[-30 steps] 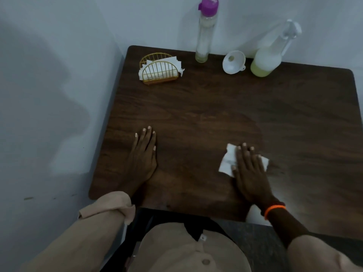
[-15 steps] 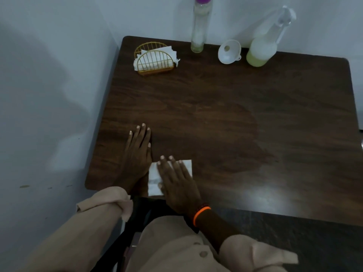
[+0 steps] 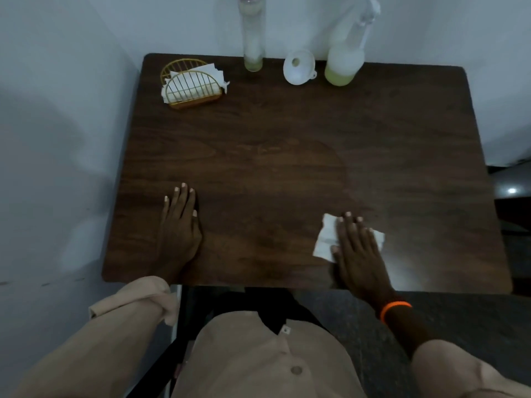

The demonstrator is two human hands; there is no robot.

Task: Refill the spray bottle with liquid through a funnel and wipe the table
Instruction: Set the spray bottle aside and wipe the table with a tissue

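My right hand (image 3: 357, 251) lies flat on a white paper napkin (image 3: 326, 239), pressing it onto the dark wooden table (image 3: 287, 156) near the front right. My left hand (image 3: 179, 225) rests flat on the table at the front left, holding nothing. At the back edge stand a clear spray bottle (image 3: 344, 61) with pale yellow liquid in its base, a white funnel (image 3: 298, 67) lying beside it, and a tall clear bottle (image 3: 253, 38) with a purple cap.
A gold wire napkin holder (image 3: 191, 87) with white napkins stands at the back left corner. White walls close off the left and back sides. A faint damp patch shows on the table's middle.
My right hand has slid the napkin from beside my left hand rightward across the front of the table. My left hand has stayed flat in place.
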